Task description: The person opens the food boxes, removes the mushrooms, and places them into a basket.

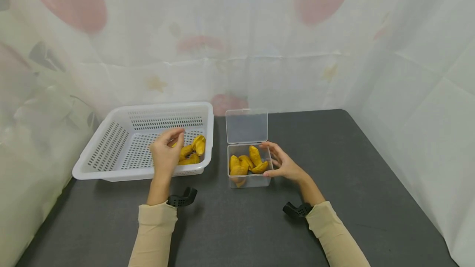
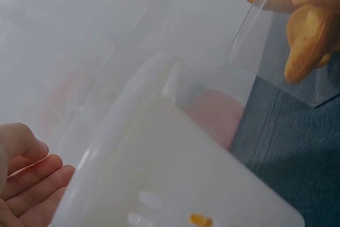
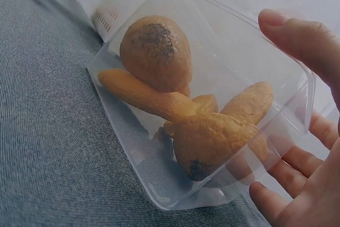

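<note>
My left hand [image 1: 165,151] is over the right half of a white plastic basket [image 1: 92,173], thumb and fingers loosely bent with nothing visible between them. Beside it in the basket lie several yellow-brown, drumstick-shaped pieces [image 1: 200,146]. To the basket's right stands a small clear plastic box [image 1: 256,182], its hinged lid [image 1: 246,127] raised at the back. Several of the same pieces [image 3: 156,54] lie inside, some with dark patches. My right hand [image 1: 283,165] holds the box by its right side, thumb near the front corner and fingertips at the back one.
Dark grey cloth covers the table [image 1: 356,184]. Pale printed curtains [image 1: 237,32] hang behind it and along both sides. Each wrist carries a black camera mount [image 1: 182,197]. The basket's right rim stands close to the box.
</note>
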The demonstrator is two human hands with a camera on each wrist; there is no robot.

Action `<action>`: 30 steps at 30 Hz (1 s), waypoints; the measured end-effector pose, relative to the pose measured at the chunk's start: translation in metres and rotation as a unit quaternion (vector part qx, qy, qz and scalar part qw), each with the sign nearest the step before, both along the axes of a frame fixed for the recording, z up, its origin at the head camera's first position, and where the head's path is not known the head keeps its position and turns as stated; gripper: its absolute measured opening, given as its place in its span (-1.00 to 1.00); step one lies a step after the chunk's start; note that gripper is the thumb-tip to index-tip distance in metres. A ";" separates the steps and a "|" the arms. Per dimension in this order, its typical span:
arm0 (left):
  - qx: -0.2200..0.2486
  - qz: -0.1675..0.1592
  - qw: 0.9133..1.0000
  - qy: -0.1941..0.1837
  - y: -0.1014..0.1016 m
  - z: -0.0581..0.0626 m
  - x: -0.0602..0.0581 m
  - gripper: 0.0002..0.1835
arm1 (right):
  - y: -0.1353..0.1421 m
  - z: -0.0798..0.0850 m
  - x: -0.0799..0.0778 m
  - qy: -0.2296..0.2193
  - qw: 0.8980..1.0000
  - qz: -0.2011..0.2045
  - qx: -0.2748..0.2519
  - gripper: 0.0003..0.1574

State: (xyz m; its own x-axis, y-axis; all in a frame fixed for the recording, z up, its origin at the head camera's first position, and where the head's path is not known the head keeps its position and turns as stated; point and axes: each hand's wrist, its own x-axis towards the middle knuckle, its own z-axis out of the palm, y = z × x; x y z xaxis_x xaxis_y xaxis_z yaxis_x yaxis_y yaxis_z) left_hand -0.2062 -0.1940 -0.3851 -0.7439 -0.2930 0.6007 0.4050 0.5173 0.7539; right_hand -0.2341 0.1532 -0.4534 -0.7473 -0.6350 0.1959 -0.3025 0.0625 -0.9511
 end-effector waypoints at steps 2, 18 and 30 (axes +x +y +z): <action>-0.002 -0.012 1.000 0.003 0.003 0.001 0.000 -0.82 | 0.000 0.000 0.000 0.001 1.000 -0.001 0.000 0.15; 0.004 -0.100 0.995 0.000 0.039 0.009 0.009 -0.81 | 0.000 -0.002 -0.001 -0.014 1.000 -0.001 -0.010 0.16; -0.058 -0.165 0.984 -0.012 0.070 -0.002 0.013 -0.79 | 0.001 -0.004 -0.002 -0.016 1.000 -0.002 -0.007 0.17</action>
State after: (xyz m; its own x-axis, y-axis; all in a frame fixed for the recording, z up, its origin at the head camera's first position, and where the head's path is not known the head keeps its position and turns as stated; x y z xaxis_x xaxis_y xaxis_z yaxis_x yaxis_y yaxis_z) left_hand -0.1929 -0.1236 -0.3867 -0.8019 0.0369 0.5964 0.5477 0.4442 0.7090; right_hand -0.2360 0.1539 -0.4573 -0.7562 -0.6289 0.1807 -0.2711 0.0497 -0.9613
